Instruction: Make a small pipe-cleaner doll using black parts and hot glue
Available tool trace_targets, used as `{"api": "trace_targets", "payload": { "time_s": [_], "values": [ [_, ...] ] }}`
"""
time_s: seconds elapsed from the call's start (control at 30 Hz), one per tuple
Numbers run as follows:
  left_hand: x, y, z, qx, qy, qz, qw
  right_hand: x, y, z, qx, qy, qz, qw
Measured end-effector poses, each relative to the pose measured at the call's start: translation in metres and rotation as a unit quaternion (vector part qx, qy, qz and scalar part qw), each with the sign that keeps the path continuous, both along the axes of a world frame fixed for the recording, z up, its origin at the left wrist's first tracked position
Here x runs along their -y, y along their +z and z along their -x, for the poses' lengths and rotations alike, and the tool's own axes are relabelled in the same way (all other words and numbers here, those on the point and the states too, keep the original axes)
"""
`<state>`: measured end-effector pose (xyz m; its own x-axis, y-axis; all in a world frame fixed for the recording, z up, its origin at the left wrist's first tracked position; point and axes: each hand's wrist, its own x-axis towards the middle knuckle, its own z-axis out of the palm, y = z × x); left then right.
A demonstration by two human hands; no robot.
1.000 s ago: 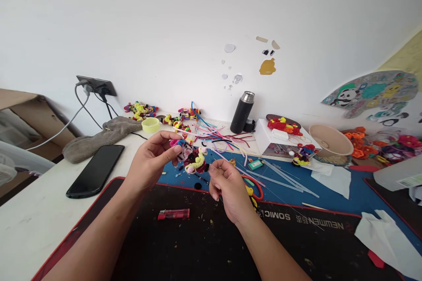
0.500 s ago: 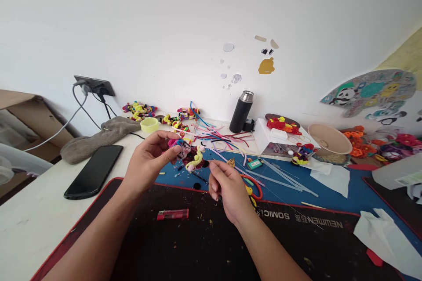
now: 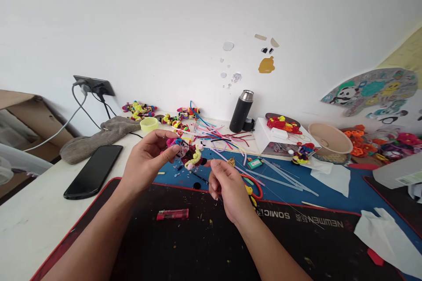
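Note:
My left hand (image 3: 147, 158) pinches a small pipe-cleaner doll (image 3: 187, 153) between thumb and fingers, above the mat. The doll has a pink and blue head, a pale painted face, a dark red body, yellow fuzzy limbs and black ends. My right hand (image 3: 227, 184) is closed just right of the doll, its fingertips at a black end. Whatever those fingers may hold is hidden. Beneath the hands, a red lighter (image 3: 172, 214) and a small black disc (image 3: 197, 185) lie on the mat. Scissors (image 3: 253, 192) with orange and yellow handles are partly behind my right hand.
Loose pipe cleaners (image 3: 217, 134) lie by the wall, near a black thermos (image 3: 241, 112). More dolls (image 3: 140, 109) are at the back left. A phone (image 3: 94, 171) rests at left. Clear glue sticks (image 3: 283, 174), a white box (image 3: 263, 140) and a bowl (image 3: 329, 140) are at right.
The doll has turned slightly in my left hand, and its black end has shifted a little up and left. My right hand has barely moved.

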<state>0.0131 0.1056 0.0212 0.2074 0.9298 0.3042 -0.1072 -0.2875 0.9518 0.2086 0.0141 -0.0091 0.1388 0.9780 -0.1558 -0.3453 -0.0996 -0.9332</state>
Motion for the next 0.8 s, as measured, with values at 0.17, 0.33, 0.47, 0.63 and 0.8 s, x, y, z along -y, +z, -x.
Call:
{"api": "trace_targets", "payload": {
  "time_s": [0.17, 0.33, 0.47, 0.63, 0.8],
  "values": [
    [0.0028, 0.0044, -0.0033, -0.001, -0.001, 0.0, 1.0, 0.0003, -0.0005, 0.0012, 0.009, 0.006, 0.007, 1.0],
    [0.0056, 0.0073, -0.0062, -0.006, -0.003, 0.003, 1.0, -0.0002, -0.0029, 0.0008, 0.003, 0.013, 0.013, 1.0],
    [0.0062, 0.0079, -0.0073, -0.007, -0.002, 0.004, 1.0, -0.0003, -0.0038, 0.002, 0.002, 0.016, 0.018, 1.0],
    [0.005, 0.0064, -0.0063, -0.009, -0.006, 0.005, 1.0, -0.0006, -0.0047, 0.0031, -0.002, 0.017, 0.017, 1.0],
    [0.004, 0.0056, -0.0057, -0.008, -0.009, 0.005, 1.0, -0.0008, -0.0048, 0.0035, -0.002, 0.02, 0.017, 1.0]
  ]
}}
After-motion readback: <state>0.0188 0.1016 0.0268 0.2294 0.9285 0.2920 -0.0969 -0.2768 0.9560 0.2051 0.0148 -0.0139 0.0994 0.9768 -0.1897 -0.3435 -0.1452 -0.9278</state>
